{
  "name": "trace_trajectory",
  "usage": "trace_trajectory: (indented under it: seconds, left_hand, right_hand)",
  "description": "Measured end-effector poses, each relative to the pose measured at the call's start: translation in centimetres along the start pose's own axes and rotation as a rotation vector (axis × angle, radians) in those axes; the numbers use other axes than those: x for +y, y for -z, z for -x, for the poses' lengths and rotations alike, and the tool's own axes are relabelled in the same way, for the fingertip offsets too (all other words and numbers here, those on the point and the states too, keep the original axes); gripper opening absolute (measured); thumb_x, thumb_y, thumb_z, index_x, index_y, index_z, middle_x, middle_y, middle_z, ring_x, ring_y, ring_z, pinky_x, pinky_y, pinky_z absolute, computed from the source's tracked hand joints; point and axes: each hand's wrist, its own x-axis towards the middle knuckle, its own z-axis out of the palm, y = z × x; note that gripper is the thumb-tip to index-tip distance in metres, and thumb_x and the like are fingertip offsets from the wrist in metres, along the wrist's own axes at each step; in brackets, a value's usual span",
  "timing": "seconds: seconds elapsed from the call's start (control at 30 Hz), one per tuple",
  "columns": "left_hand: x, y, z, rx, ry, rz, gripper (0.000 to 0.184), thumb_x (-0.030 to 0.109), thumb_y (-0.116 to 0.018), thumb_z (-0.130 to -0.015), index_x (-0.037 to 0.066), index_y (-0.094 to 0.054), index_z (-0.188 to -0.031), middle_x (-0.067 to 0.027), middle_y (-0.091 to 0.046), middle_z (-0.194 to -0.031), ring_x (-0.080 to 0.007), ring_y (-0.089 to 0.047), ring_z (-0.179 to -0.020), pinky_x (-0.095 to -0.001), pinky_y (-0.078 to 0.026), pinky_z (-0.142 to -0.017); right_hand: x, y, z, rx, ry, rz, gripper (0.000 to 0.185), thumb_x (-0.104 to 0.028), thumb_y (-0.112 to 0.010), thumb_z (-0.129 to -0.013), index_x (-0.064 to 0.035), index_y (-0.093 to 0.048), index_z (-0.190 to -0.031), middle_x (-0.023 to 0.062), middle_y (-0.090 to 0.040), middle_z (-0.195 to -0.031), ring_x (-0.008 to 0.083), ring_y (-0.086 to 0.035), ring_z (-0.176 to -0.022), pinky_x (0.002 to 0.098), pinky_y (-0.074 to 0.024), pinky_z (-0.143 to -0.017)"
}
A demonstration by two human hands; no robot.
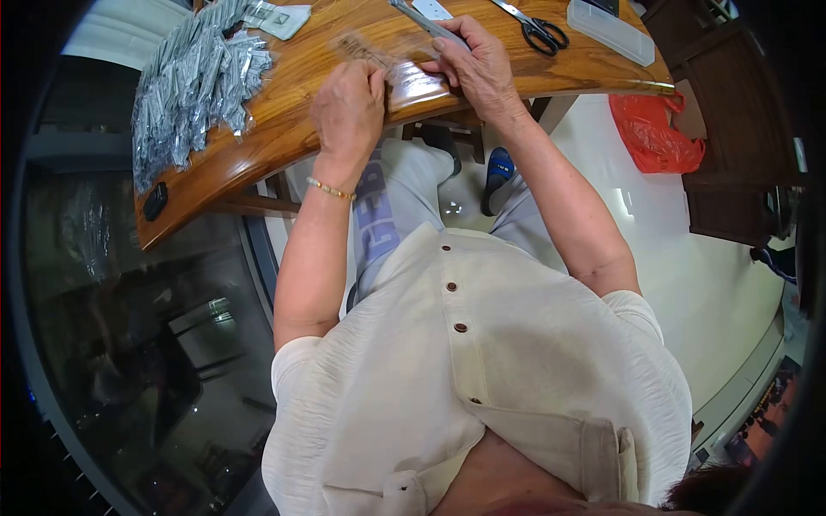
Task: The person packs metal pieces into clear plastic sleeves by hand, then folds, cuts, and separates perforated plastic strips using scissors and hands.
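Over the front edge of the wooden table (297,129), my left hand (348,107) is closed, its fingers pinching a clear plastic bag (404,77) with dark print. My right hand (475,69) is closed around a slim grey object (428,24), and its lower fingers touch the right side of the bag. What the grey object is cannot be made out. A large heap of small clear packets with grey contents (202,82) lies to the left of my left hand.
Black-handled scissors (544,36) and a clear plastic box (611,33) lie on the right. A white packet (280,19) is behind the heap, and a small black object (156,202) sits at the left corner. A red bag (656,133) is beyond the right edge.
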Motion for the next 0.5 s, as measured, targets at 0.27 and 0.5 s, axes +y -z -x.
trace_trajectory:
  seconds: [0.27, 0.5]
  left_hand:
    - [0.5, -0.1, -2.0, -0.204, 0.192, 0.087, 0.019, 0.028, -0.071, -0.083, 0.009, -0.074, -0.085, -0.0136, -0.071, -0.079, -0.0308, -0.067, -0.074, -0.041, -0.051, -0.066]
    - [-0.6, -0.5, -2.3, -0.287, 0.217, 0.216, 0.019, 0.022, -0.069, -0.084, 0.005, -0.075, -0.091, -0.009, -0.071, -0.077, -0.0176, -0.065, -0.069, -0.0331, -0.049, -0.065]
  right_hand:
    - [-0.1, -2.4, -0.3, -0.049, 0.069, -0.111, 0.02, -0.011, -0.056, -0.096, 0.0003, -0.059, -0.112, -0.0012, -0.056, -0.071, 0.0026, -0.053, -0.056, 0.0181, -0.0472, -0.052]
    - [0.9, -2.2, -1.1, -0.044, 0.034, -0.169, 0.019, -0.011, -0.056, -0.096, -0.0005, -0.058, -0.112, -0.0029, -0.052, -0.069, 0.0023, -0.049, -0.053, 0.0214, -0.0547, -0.063]
